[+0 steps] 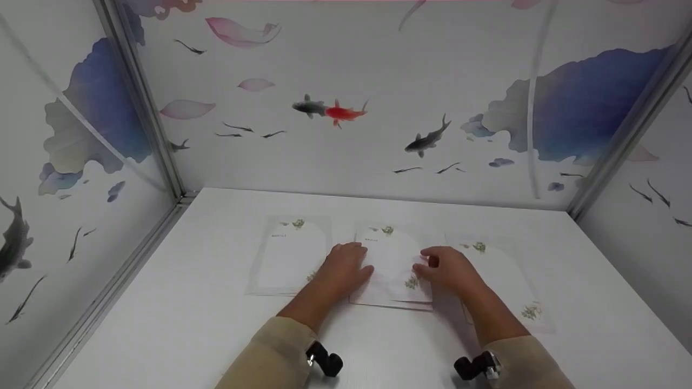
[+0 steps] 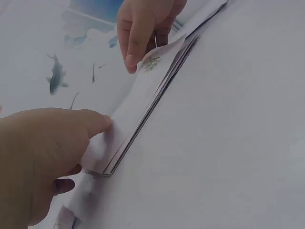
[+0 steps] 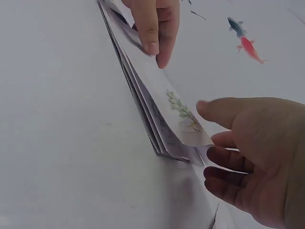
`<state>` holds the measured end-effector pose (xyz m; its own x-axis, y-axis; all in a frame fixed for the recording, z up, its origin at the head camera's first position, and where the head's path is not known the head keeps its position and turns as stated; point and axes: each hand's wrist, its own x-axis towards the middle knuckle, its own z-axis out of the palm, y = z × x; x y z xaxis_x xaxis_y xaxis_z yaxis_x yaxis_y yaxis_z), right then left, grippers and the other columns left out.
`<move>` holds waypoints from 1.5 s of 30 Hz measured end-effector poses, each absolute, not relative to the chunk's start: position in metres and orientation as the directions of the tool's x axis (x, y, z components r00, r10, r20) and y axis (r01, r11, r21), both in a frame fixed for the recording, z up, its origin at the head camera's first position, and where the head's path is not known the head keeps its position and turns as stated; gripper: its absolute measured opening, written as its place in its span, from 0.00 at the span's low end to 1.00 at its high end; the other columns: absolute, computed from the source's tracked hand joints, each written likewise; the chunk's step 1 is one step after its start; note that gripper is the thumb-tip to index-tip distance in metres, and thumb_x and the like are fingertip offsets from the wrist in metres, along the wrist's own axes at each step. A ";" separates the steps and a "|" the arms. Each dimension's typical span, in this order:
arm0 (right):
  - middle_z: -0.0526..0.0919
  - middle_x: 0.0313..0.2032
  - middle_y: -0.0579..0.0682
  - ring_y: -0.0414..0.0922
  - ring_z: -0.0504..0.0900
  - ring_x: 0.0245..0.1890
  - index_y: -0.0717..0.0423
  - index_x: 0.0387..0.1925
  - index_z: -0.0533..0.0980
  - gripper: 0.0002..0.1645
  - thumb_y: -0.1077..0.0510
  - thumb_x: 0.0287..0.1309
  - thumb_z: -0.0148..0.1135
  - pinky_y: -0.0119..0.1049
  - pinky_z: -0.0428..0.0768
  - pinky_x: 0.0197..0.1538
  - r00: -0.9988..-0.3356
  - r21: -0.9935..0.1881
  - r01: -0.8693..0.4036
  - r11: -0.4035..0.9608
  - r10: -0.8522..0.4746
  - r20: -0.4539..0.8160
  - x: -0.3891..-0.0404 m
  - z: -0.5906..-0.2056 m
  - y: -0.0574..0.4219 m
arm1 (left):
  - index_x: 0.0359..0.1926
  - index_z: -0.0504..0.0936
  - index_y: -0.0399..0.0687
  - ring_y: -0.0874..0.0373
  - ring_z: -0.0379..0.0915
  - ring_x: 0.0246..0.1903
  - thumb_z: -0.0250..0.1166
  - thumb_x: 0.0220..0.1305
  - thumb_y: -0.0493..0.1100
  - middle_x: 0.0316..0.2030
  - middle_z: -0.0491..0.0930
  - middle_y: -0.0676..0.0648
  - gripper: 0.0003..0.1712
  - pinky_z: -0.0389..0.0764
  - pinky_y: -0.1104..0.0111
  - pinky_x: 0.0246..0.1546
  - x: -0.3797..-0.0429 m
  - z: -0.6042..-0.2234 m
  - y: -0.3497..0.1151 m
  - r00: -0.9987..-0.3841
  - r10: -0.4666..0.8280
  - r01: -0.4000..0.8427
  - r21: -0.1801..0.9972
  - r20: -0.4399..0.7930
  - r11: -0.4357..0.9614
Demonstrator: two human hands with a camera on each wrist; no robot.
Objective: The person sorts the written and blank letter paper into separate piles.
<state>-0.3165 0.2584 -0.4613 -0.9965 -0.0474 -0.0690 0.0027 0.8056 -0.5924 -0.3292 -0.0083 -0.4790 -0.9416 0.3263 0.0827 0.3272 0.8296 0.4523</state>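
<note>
At the far left we see a side wall (image 1: 32,146) printed with fish and a blue leaf. Next to it lies the white table (image 1: 162,302), and on its left half we find the left sheet (image 1: 289,262), flat, with a plant print at its far edge.

The left hand (image 1: 343,267) crosses the near right part of this sheet. Its fingers are relaxed at the left edge of the middle stack (image 1: 378,300), and its thumb rests on the top sheet (image 1: 389,256); we see no firm grip there.

The middle stack lies at the centre of the table, between both hands. We note several layers along its near side, unevenly aligned, with the near right corner of the top sheet raised.

The right hand (image 1: 451,267) holds the right edge of the top sheet between thumb and fingers, the remaining fingers curled. Beyond it, partly under the right forearm, we locate the right sheet (image 1: 500,275), flat on the table, with plant prints at its far edge and near right corner.
</note>
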 end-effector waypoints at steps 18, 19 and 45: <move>0.81 0.60 0.59 0.49 0.85 0.51 0.59 0.74 0.73 0.31 0.59 0.73 0.65 0.38 0.89 0.54 -0.975 -0.846 0.219 0.486 0.130 -0.178 -0.319 -0.455 0.251 | 0.73 0.78 0.46 0.48 0.81 0.66 0.64 0.74 0.39 0.64 0.83 0.41 0.27 0.82 0.53 0.67 -0.337 -0.479 -0.007 -1.000 -0.025 -0.003 0.867 0.011 0.499; 0.81 0.60 0.59 0.49 0.85 0.52 0.59 0.74 0.73 0.31 0.59 0.73 0.64 0.38 0.89 0.55 -0.975 -0.847 0.220 0.484 0.131 -0.178 -0.319 -0.455 0.251 | 0.72 0.78 0.46 0.48 0.81 0.65 0.65 0.74 0.39 0.64 0.83 0.41 0.27 0.82 0.53 0.67 -0.336 -0.478 -0.007 -1.000 -0.026 -0.001 0.866 0.014 0.500; 0.82 0.60 0.56 0.48 0.87 0.54 0.54 0.73 0.75 0.28 0.58 0.75 0.63 0.41 0.89 0.59 -0.981 -0.948 0.191 0.253 0.011 -0.194 -0.321 -0.447 0.151 | 0.76 0.75 0.55 0.49 0.76 0.62 0.60 0.76 0.42 0.62 0.81 0.44 0.30 0.79 0.53 0.67 -0.334 -0.459 -0.104 -0.980 -0.183 -0.167 0.841 -0.082 0.515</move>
<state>-0.3208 0.1514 -0.4472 -0.9809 0.0113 -0.1942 0.1907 0.2535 -0.9484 -0.3342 -0.1042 -0.4589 -0.9796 -0.1832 -0.0821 -0.1668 0.5149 0.8408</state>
